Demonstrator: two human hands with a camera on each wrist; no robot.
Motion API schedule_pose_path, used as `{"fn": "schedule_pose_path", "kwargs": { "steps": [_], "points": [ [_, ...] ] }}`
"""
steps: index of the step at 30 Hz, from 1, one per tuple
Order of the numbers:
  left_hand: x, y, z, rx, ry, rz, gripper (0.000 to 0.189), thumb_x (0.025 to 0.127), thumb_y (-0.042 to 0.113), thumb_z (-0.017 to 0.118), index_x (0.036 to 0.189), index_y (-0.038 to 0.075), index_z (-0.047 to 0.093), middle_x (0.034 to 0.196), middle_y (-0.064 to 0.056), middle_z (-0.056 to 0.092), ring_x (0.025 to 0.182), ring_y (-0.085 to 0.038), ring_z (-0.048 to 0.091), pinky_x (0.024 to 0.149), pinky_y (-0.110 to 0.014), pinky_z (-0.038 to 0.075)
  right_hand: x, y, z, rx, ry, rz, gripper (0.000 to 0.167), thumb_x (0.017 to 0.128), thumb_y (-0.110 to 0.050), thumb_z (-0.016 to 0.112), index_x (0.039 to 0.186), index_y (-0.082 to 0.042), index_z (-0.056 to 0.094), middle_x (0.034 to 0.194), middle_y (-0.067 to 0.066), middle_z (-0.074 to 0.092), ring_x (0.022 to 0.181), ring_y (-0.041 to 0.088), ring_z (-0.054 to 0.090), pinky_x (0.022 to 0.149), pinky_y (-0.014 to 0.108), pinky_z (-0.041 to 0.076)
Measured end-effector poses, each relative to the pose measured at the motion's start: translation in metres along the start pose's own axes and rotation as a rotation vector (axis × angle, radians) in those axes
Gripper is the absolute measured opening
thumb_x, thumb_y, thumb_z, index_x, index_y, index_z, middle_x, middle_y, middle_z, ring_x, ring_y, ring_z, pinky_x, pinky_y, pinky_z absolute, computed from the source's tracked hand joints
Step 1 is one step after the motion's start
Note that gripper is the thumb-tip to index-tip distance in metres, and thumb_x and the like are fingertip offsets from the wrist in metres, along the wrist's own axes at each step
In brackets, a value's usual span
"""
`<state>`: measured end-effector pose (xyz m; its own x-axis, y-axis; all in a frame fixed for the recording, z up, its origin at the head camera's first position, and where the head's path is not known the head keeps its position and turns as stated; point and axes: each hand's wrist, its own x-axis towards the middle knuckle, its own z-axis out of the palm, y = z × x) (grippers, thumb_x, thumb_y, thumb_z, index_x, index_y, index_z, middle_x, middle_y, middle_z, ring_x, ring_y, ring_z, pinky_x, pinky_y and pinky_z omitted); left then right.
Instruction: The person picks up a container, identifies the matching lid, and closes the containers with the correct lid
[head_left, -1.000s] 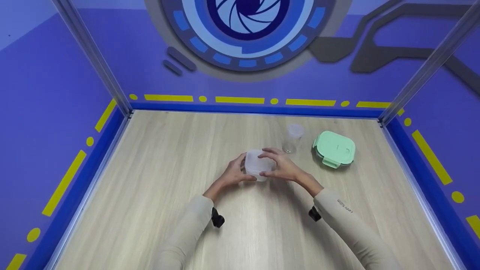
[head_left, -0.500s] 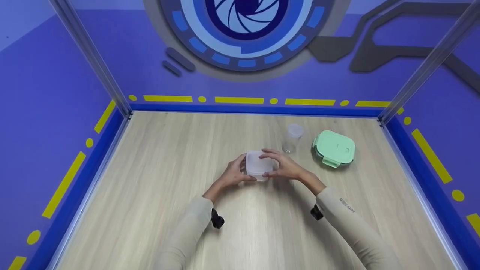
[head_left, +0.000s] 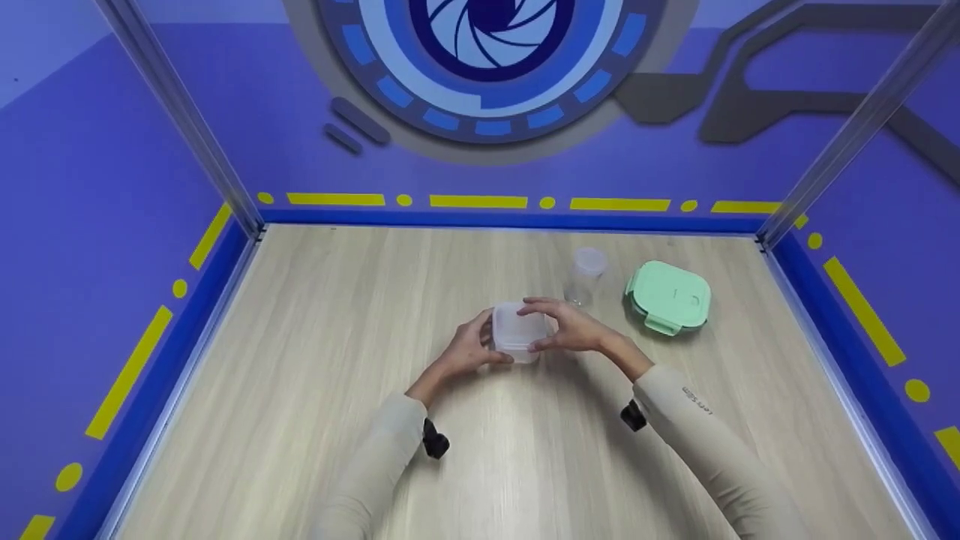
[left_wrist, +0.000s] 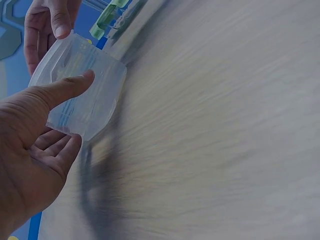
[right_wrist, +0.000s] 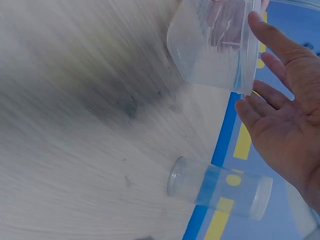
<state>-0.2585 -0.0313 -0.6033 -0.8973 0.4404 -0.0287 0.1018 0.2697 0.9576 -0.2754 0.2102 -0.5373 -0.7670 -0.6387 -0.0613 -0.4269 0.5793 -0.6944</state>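
A translucent square plastic food container (head_left: 517,349) with a frosted lid (head_left: 519,324) is between the two hands, mid-table in the head view. My left hand (head_left: 472,343) grips its left side, thumb in front and fingers behind, as the left wrist view shows. The right hand (head_left: 568,328) holds the lid's right edge with thumb and fingers spread across it. In the right wrist view, the thumb (right_wrist: 272,37) lies at the lid's rim and the fingertips come right up to its corner. The container's shadow falls on the wood below.
A clear cylindrical jar (head_left: 583,285) with a whitish lid stands just behind the right hand. Farther right sits a lunch box with a mint-green clip lid (head_left: 670,294). Blue panels (head_left: 480,176) enclose the wooden table (head_left: 322,322) at the back and sides.
The container has shifted very slightly to the right, and the right hand and forearm have moved a little right with it. The left hand keeps its grip. Jar and lunch box have stayed put.
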Motion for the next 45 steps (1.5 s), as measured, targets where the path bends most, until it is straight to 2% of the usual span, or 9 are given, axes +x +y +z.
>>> {"fn": "schedule_pose_path", "kwargs": {
  "steps": [9, 19, 25, 28, 31, 35, 38, 42, 45],
  "points": [
    [-0.001, -0.001, 0.001, 0.012, 0.01, 0.022, 0.088, 0.078, 0.001, 0.086, 0.152, 0.001, 0.039, 0.15, -0.023, 0.052, 0.14, -0.039, 0.052, 0.115, -0.043, 0.044, -0.002, 0.004, 0.005, -0.021, 0.043, -0.034, 0.059, 0.083, -0.016, 0.085, 0.136, -0.004, 0.062, 0.156, 0.025, 0.046, 0.147, 0.046, 0.039, 0.119, 0.063, 0.032],
    [-0.003, -0.002, 0.002, 0.03, 0.028, 0.028, 0.091, 0.076, 0.001, 0.087, 0.153, 0.0, 0.038, 0.151, -0.024, 0.051, 0.14, -0.039, 0.051, 0.115, -0.042, 0.045, -0.004, 0.004, 0.012, -0.087, 0.048, -0.065, 0.06, 0.085, -0.019, 0.083, 0.138, -0.003, 0.059, 0.158, 0.025, 0.043, 0.147, 0.046, 0.038, 0.118, 0.062, 0.033],
    [-0.002, 0.001, 0.002, 0.045, 0.031, 0.059, 0.093, 0.075, -0.001, 0.088, 0.153, -0.002, 0.038, 0.149, -0.025, 0.052, 0.139, -0.039, 0.053, 0.114, -0.042, 0.046, -0.008, 0.007, 0.013, -0.023, 0.079, -0.05, 0.069, 0.084, -0.015, 0.083, 0.144, 0.002, 0.054, 0.16, 0.026, 0.038, 0.148, 0.046, 0.036, 0.119, 0.061, 0.032],
    [-0.003, 0.002, 0.002, 0.068, 0.026, 0.055, 0.094, 0.075, 0.003, 0.089, 0.153, -0.002, 0.036, 0.149, -0.025, 0.05, 0.139, -0.039, 0.051, 0.115, -0.042, 0.045, -0.013, 0.009, 0.015, 0.008, 0.13, -0.045, 0.066, 0.085, -0.014, 0.083, 0.141, 0.006, 0.055, 0.157, 0.029, 0.042, 0.144, 0.049, 0.041, 0.115, 0.062, 0.037],
    [-0.005, 0.002, 0.001, 0.089, 0.033, 0.024, 0.094, 0.077, 0.007, 0.089, 0.153, -0.001, 0.035, 0.149, -0.023, 0.047, 0.14, -0.039, 0.049, 0.116, -0.043, 0.044, -0.016, 0.011, 0.016, 0.041, 0.191, -0.042, 0.056, 0.086, -0.011, 0.081, 0.135, 0.008, 0.06, 0.147, 0.031, 0.05, 0.135, 0.05, 0.051, 0.107, 0.059, 0.048],
    [-0.009, 0.002, -0.002, 0.114, 0.065, 0.014, 0.082, 0.08, 0.01, 0.087, 0.148, 0.001, 0.043, 0.14, -0.021, 0.049, 0.133, -0.037, 0.053, 0.114, -0.045, 0.047, -0.019, 0.014, 0.017, 0.067, 0.246, -0.046, 0.04, 0.09, -0.002, 0.075, 0.126, 0.01, 0.065, 0.135, 0.03, 0.057, 0.125, 0.047, 0.058, 0.097, 0.054, 0.056],
    [-0.011, 0.002, -0.003, 0.119, 0.089, 0.034, 0.067, 0.082, 0.01, 0.085, 0.139, -0.001, 0.051, 0.131, -0.022, 0.054, 0.123, -0.036, 0.059, 0.108, -0.046, 0.052, -0.019, 0.014, 0.019, 0.072, 0.25, -0.04, 0.034, 0.094, 0.003, 0.067, 0.127, 0.012, 0.064, 0.137, 0.031, 0.058, 0.127, 0.047, 0.057, 0.099, 0.054, 0.055],
    [-0.013, 0.002, -0.003, 0.124, 0.097, 0.032, 0.05, 0.084, 0.01, 0.083, 0.125, -0.002, 0.056, 0.12, -0.019, 0.06, 0.11, -0.032, 0.065, 0.097, -0.041, 0.058, -0.018, 0.012, 0.023, 0.056, 0.245, -0.027, 0.039, 0.101, -0.006, 0.061, 0.134, 0.013, 0.059, 0.143, 0.03, 0.056, 0.135, 0.046, 0.053, 0.107, 0.058, 0.049],
    [-0.013, 0.002, -0.002, 0.132, 0.079, 0.014, 0.046, 0.083, 0.009, 0.084, 0.118, 0.0, 0.056, 0.113, -0.015, 0.063, 0.102, -0.026, 0.067, 0.089, -0.033, 0.059, -0.018, 0.009, 0.028, 0.028, 0.258, -0.016, 0.047, 0.103, -0.018, 0.061, 0.139, 0.011, 0.055, 0.148, 0.028, 0.053, 0.141, 0.045, 0.048, 0.113, 0.059, 0.042]
  ]
}}
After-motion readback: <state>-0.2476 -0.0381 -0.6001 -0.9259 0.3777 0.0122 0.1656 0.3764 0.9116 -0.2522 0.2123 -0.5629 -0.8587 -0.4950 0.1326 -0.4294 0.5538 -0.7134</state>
